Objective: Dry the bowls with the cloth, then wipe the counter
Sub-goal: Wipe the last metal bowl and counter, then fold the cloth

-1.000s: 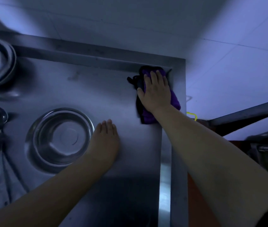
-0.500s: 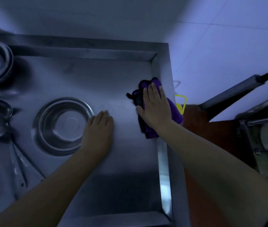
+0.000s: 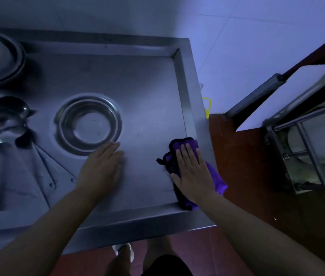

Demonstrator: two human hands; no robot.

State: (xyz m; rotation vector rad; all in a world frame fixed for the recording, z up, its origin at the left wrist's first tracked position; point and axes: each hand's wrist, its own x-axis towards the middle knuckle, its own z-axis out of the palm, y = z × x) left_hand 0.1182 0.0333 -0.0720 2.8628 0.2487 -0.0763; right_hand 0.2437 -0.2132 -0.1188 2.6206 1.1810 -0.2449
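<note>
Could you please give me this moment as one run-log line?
phase: wiping counter | right hand: flat on cloth, near right corner | left hand: flat on counter beside bowl

One head-worn camera looks steeply down from above the person's own arms, close over the steel worktop (image 3: pixel 147 100), facing the back wall; the floor shows at right and below.

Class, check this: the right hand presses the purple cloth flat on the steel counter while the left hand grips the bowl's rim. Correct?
Not quite. In the head view the left hand lies flat on the counter beside the bowl, gripping nothing. The right hand does press the purple cloth.
</note>
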